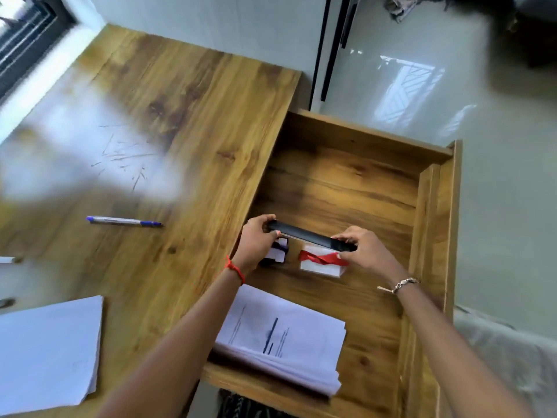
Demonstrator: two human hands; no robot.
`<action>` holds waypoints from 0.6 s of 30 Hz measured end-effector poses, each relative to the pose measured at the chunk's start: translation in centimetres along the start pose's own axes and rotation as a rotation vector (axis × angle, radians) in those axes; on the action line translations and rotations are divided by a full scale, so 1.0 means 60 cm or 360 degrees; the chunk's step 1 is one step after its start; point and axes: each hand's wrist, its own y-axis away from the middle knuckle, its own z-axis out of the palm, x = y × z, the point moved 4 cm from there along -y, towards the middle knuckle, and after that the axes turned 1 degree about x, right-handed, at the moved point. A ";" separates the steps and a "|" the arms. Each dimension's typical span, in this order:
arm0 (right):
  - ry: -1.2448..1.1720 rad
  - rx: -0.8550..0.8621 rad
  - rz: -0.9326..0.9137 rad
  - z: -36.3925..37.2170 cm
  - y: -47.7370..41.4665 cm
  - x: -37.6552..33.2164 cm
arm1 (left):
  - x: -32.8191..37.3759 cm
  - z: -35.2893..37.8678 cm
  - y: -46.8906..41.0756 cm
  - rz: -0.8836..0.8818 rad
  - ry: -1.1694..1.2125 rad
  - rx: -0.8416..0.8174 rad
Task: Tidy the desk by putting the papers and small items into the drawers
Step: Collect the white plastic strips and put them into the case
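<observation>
The left hand [256,241] and right hand [363,247] are each gripping one end of a black case [310,236] inside the open drawer [434,236], directly above two small boxes [321,262]; papers [280,336] are lying nearer the person.

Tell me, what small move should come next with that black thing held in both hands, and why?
Probably lower it to the drawer floor and let go. Both the left hand and right hand hold the long black object by its ends, over two small boxes; bare wood lies just behind them.
</observation>
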 end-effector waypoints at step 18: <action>0.0089 0.0245 0.0023 0.045 -0.129 0.036 | -0.009 0.026 -0.097 -0.0172 -0.0022 -0.0227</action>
